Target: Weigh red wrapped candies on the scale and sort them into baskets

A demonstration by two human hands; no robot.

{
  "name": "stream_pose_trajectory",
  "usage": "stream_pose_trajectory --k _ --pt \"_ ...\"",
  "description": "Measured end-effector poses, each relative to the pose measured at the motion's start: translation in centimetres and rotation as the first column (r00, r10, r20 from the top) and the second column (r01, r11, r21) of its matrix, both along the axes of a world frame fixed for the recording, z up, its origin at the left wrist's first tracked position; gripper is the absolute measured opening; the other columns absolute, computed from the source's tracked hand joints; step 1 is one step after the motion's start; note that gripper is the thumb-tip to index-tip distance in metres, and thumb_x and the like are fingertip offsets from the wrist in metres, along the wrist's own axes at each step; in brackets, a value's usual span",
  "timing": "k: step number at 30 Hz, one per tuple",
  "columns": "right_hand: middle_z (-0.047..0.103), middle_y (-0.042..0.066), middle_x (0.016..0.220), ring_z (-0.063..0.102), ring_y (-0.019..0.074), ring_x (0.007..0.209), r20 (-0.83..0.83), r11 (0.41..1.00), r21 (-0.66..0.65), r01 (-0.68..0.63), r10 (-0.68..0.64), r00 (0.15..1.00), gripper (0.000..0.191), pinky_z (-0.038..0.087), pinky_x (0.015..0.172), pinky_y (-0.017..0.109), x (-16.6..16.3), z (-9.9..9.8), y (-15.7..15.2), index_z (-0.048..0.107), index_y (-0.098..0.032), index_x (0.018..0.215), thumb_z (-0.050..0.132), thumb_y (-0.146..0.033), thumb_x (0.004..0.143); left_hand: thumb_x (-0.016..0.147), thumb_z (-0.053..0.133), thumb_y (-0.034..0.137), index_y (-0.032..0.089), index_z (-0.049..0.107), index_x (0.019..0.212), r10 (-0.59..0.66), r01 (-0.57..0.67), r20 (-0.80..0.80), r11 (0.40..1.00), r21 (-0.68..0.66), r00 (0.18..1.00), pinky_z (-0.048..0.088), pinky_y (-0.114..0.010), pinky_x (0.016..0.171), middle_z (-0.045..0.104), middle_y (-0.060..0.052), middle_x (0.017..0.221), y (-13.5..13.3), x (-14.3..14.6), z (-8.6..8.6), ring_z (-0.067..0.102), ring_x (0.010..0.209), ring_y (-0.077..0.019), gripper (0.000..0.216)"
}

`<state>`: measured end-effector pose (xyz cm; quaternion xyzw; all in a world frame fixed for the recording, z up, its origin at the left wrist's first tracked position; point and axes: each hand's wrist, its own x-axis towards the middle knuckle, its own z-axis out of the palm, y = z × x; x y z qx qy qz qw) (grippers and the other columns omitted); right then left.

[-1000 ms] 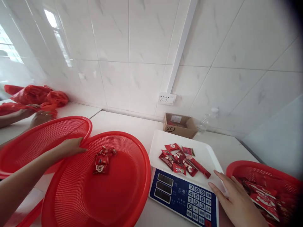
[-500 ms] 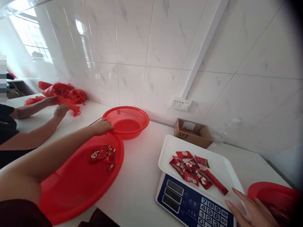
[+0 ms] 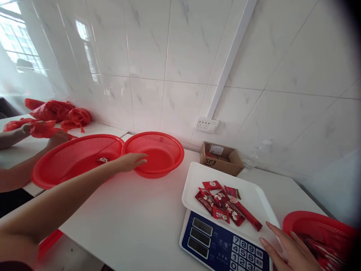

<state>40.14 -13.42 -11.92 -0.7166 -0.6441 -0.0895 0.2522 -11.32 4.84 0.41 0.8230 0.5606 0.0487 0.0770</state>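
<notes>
My left hand (image 3: 130, 162) reaches out with fingers stretched over the near rim of a small red mesh basket (image 3: 166, 140). Beside it on the left lies a large red mesh basket (image 3: 70, 158) with a red packet (image 3: 102, 160) inside. My right hand (image 3: 287, 248) rests open at the front right corner of a white scale tray (image 3: 197, 180), holding nothing. Several red snack packets (image 3: 222, 201) lie on that tray. Below the tray is the scale's blue keypad (image 3: 225, 246).
Another red basket (image 3: 324, 233) with packets stands at the far right. A small cardboard box (image 3: 221, 152) sits by the tiled wall under a socket (image 3: 207, 124). At the left another person's hands (image 3: 58, 137) handle red plastic bags (image 3: 53, 111).
The large basket has slid left and away, next to the small basket. My left hand moved from its rim onto the small basket's rim. My right hand stayed by the scale tray.
</notes>
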Motion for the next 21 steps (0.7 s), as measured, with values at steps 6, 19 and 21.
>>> stream_pose_trajectory --k 6,19,21 --pt "0.06 0.011 0.121 0.043 0.0336 0.122 -0.025 0.988 -0.144 0.056 -0.06 0.998 0.057 0.04 0.098 0.051 -1.7 1.8 -0.6 0.057 -0.018 0.117 0.037 -0.056 0.08 0.089 0.037 0.057 0.027 0.048 0.131 -0.122 0.146 0.15 0.976 -0.159 0.981 0.045 -0.037 0.088 0.058 -0.007 0.126 -6.0 5.4 -1.8 0.055 0.112 -0.0276 0.053" --pt "0.055 0.007 0.128 0.034 0.0292 0.131 -0.088 0.956 -0.253 0.151 -0.178 0.98 0.056 0.04 0.099 0.048 -3.8 3.7 -0.9 0.055 -0.023 0.123 0.034 -0.053 0.081 0.09 0.047 0.045 0.024 0.041 0.134 -0.699 0.689 0.111 0.715 0.118 0.707 0.03 -0.039 0.106 0.045 -0.009 0.139 -5.0 19.8 -3.2 0.035 0.131 -0.0251 0.049" --pt "0.054 0.007 0.13 0.033 0.029 0.131 -0.086 0.953 -0.26 0.154 -0.182 0.979 0.056 0.04 0.099 0.048 -3.9 3.8 -1.0 0.054 -0.022 0.124 0.033 -0.053 0.082 0.089 0.048 0.044 0.024 0.041 0.134 -0.744 0.741 0.069 0.668 0.069 0.664 0.036 -0.039 0.101 0.049 -0.01 0.134 -4.6 21.6 -3.5 0.041 0.126 -0.0267 0.05"
